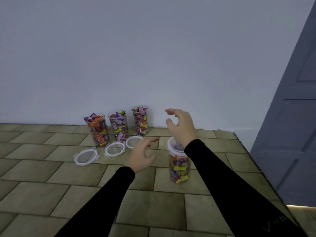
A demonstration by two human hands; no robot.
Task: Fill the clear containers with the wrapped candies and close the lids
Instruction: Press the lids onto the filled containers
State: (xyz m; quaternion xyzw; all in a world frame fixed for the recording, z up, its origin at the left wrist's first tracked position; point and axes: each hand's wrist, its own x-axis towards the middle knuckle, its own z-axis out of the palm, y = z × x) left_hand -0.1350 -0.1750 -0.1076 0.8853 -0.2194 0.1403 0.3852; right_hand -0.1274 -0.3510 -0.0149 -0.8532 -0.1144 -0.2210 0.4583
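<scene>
— Where do the jars stand on the tabletop?

— Take the lidded container as the mark. Three open containers line the wall behind it and to its left: the nearest, the middle one, the farthest, each with candies in it.

— And the lids?

— One lid lies before each. The left hand hovers left of the mark, the right hand above and behind it.
</scene>
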